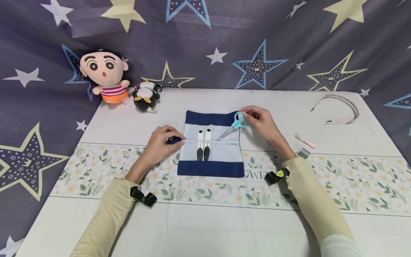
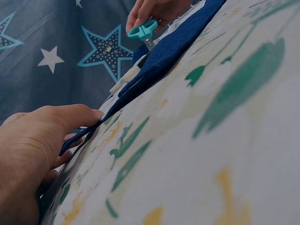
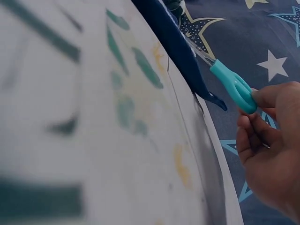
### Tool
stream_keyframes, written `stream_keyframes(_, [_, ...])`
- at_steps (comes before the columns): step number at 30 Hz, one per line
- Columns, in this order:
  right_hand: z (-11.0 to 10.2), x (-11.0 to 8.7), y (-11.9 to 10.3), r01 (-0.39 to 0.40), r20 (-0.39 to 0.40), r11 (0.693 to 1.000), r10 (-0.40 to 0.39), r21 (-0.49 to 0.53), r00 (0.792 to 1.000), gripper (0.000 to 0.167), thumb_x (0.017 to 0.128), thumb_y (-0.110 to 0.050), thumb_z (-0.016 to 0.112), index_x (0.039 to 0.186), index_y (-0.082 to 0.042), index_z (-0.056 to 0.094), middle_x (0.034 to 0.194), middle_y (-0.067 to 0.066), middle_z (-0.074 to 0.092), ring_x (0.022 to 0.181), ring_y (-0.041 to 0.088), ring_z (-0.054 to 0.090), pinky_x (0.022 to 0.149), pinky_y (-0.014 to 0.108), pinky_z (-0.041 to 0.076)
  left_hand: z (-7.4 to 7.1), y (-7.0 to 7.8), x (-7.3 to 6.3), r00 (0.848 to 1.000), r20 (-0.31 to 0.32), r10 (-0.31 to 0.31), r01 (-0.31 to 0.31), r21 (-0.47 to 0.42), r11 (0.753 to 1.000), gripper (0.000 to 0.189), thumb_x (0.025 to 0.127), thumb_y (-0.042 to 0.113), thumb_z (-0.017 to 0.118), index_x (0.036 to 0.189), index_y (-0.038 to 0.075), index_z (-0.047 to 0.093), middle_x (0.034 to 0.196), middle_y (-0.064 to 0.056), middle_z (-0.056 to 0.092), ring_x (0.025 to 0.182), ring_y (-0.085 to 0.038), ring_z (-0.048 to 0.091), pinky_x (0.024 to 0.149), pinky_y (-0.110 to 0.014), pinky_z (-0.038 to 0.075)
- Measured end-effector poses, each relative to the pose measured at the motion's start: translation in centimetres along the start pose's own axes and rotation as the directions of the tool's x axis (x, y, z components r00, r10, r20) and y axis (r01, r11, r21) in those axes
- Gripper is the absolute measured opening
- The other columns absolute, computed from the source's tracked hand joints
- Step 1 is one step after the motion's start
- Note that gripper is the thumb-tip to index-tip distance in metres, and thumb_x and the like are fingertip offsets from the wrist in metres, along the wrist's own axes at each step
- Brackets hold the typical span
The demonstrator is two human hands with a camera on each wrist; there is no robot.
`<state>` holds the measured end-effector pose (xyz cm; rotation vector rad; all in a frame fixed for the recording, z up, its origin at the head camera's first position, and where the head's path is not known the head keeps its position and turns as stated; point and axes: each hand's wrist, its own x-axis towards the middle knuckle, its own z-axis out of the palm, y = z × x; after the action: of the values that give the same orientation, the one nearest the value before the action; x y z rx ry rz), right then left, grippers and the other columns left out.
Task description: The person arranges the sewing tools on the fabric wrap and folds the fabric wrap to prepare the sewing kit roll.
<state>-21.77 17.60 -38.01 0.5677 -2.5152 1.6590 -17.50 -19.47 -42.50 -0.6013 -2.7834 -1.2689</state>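
Note:
A cloth roll-up case [image 1: 221, 153], pale blue inside with navy bands at top and bottom, lies spread on the table. Two slim white tools [image 1: 207, 137] with black ends stand side by side under its white middle strap [image 1: 226, 142]. My left hand [image 1: 158, 144] pinches the case's left edge between thumb and fingers, where a navy tab [image 1: 174, 140] sticks out; the left wrist view shows the thumb [image 2: 86, 115] on the navy cloth. With my right hand [image 1: 261, 123] I hold turquoise-handled scissors [image 1: 238, 122] by a finger loop, blades slanting down-left, their tip right at the strap.
A doll [image 1: 104, 76] and a penguin plush [image 1: 146, 95] stand at the back left. To the right are a headband [image 1: 352, 107], a small pink patterned stick [image 1: 305, 141] and a grey piece [image 1: 303, 153] beside my right sleeve. A star-printed curtain [image 1: 212, 75] hangs behind the table.

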Motion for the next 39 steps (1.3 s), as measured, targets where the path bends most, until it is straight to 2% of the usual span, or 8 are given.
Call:
stream_keyframes(3, [0.3,0.8,1.4,-0.004,0.026,1.000,0.005,-0.011,1.000,0.025,0.106,-0.001,0.054,0.125,0.010,0.067,0.094,0.031,0.066,0.077,0.039,0.058,0.065,0.025,0.040,0.1,0.0,0.0,1.000,0.000,0.001,-0.001,-0.001,1.000,0.018,0.096,0.023,0.076,0.111,0.015,0.080,0.122,-0.008,0.058,0.114,-0.032,0.044,0.101,-0.058,0.029])
stream_keyframes(7, [0.5,1.5,2.2,0.000,0.058,0.999,0.003,-0.054,0.998,0.025,0.108,-0.007,0.054,0.125,0.003,0.070,0.096,0.022,0.068,0.075,0.025,0.055,0.069,0.027,0.040,0.1,0.0,0.0,1.000,0.008,-0.001,0.001,0.002,1.000,0.018,0.097,0.024,0.076,0.112,0.015,0.080,0.122,-0.007,0.058,0.114,-0.031,0.044,0.102,-0.058,0.029])
stream_keyframes(9, [0.8,1.8,2.1,0.014,0.075,0.998,-0.009,-0.068,0.997,0.025,0.108,-0.008,0.054,0.124,0.001,0.071,0.098,0.019,0.068,0.075,0.022,0.051,0.069,0.029,0.039,0.0,0.0,0.0,1.000,0.008,0.000,0.000,0.004,1.000,0.018,0.097,0.025,0.076,0.112,0.015,0.080,0.122,-0.007,0.058,0.115,-0.031,0.045,0.103,-0.058,0.028])
stream_keyframes(14, [1.7,2.3,1.8,0.049,0.117,0.994,-0.037,-0.100,0.992,0.024,0.109,-0.008,0.053,0.123,0.000,0.072,0.102,0.015,0.067,0.078,0.024,0.048,0.072,0.033,0.039,-0.1,-0.1,0.0,1.000,-0.002,0.010,-0.010,0.000,1.000,0.018,0.096,0.023,0.076,0.111,0.015,0.080,0.121,-0.008,0.059,0.115,-0.032,0.045,0.103,-0.059,0.027])
stream_keyframes(23, [2.9,2.8,1.2,0.071,0.126,0.980,-0.048,-0.184,0.991,0.024,0.106,-0.001,0.055,0.121,0.001,0.073,0.098,0.014,0.064,0.081,0.024,0.052,0.074,0.035,0.042,-0.1,-0.3,0.0,1.000,-0.003,0.011,-0.011,0.008,1.000,0.017,0.096,0.023,0.076,0.111,0.015,0.081,0.122,-0.008,0.059,0.114,-0.032,0.045,0.102,-0.058,0.028])
stream_keyframes(28, [3.3,3.1,0.8,0.095,0.169,0.970,-0.057,-0.225,0.984,0.024,0.106,-0.003,0.057,0.122,0.002,0.073,0.094,0.013,0.061,0.081,0.024,0.049,0.074,0.037,0.040,0.0,-0.2,0.0,1.000,-0.002,0.014,-0.014,0.007,1.000,0.017,0.096,0.022,0.076,0.111,0.014,0.081,0.121,-0.009,0.059,0.114,-0.032,0.045,0.102,-0.058,0.028])
stream_keyframes(39, [3.7,3.0,0.4,0.123,0.245,0.957,-0.057,-0.262,0.968,0.026,0.105,-0.006,0.061,0.128,0.002,0.070,0.104,0.013,0.064,0.090,0.027,0.052,0.080,0.041,0.041,0.0,-0.3,0.0,1.000,0.001,0.011,-0.011,0.005,1.000,0.017,0.097,0.022,0.075,0.111,0.014,0.080,0.122,-0.009,0.059,0.115,-0.033,0.045,0.103,-0.059,0.028])
